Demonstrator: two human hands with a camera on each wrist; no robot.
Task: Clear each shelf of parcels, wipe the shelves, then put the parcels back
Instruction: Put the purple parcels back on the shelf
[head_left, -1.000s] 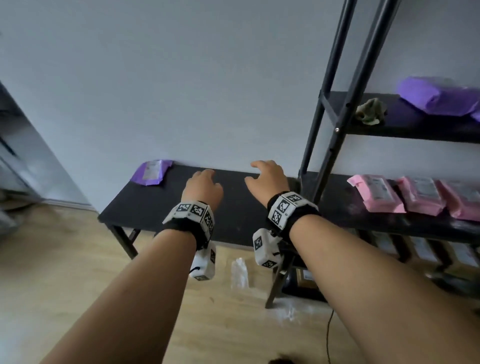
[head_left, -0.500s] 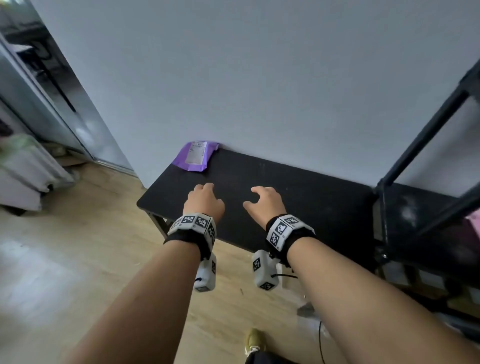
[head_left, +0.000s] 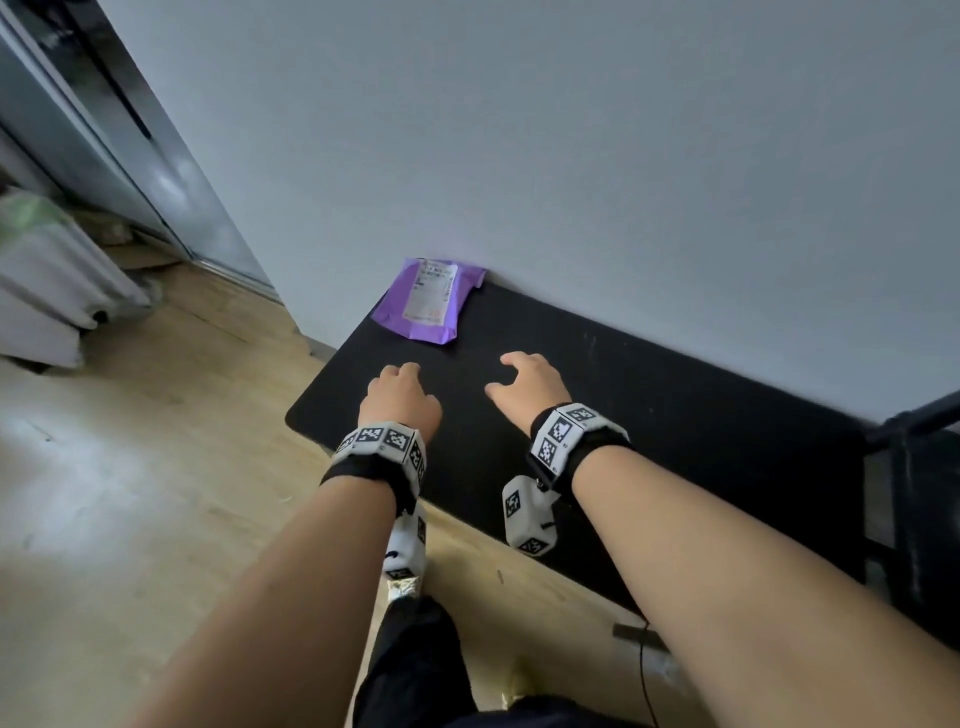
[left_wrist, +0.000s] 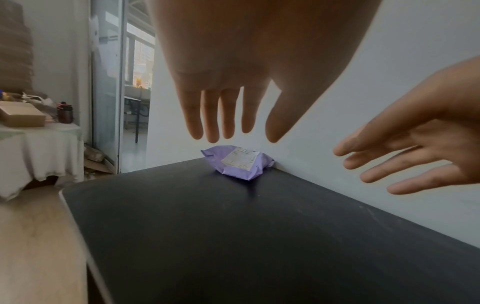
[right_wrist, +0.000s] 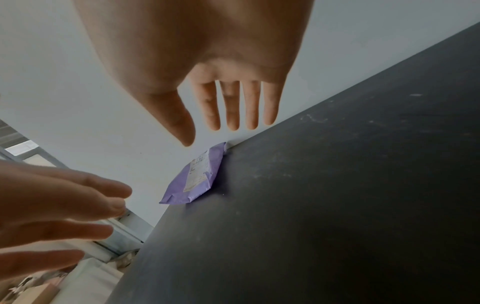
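Both hands, left hand (head_left: 400, 397) and right hand (head_left: 530, 384), are hovering empty, grip spread. Purple parcel (head_left: 427, 300) is lying at tabletop (head_left: 675, 405) far-left corner, touching the wall. Risk: slick bag sliding off the left edge.

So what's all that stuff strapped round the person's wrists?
Each bare forearm wears a black wrist strap. On top of the left band and the right band sit white blocks printed with black-and-white square codes. A small white box with the same codes hangs under each wrist, the right one with a thin black cable. No sleeves or gloves show.
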